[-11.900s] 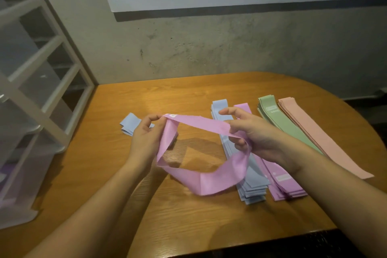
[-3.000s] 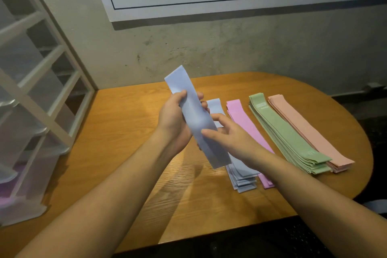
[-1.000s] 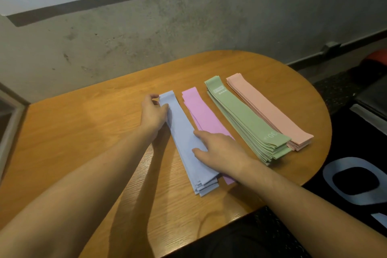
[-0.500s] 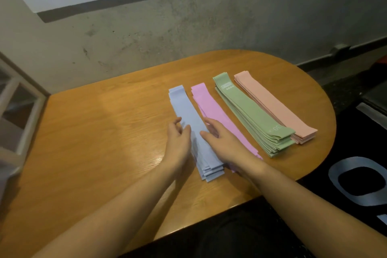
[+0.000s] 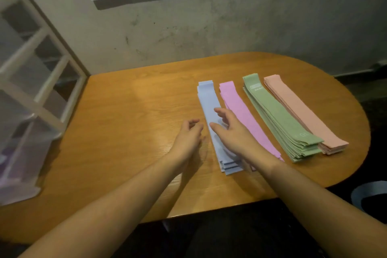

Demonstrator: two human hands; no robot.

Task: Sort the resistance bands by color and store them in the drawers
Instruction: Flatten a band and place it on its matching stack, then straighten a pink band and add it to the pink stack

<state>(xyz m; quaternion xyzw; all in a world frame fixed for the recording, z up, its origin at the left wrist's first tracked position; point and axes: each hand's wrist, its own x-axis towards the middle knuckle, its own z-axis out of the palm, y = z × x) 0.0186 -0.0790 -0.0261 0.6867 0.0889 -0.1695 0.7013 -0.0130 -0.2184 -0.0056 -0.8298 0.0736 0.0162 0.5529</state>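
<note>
Your right hand (image 5: 234,132) lies flat, fingers straight, on the blue band stack (image 5: 208,102); your left hand (image 5: 188,136) hovers just beside the stack's left edge, fingers loosely curled and holding nothing. The pink (image 5: 240,111), green (image 5: 276,115) and peach (image 5: 297,111) stacks lie in parallel rows to the right. Risk: the blue layers are already fanned at the near end, so a one-sided lift would likely let them slide apart or mix into pink, which lies just beside it. The surface is a rounded wooden table (image 5: 129,132) against a bare concrete wall (image 5: 209,33); a white drawer unit (image 5: 31,81) stands at far left, and a board hangs above.
</note>
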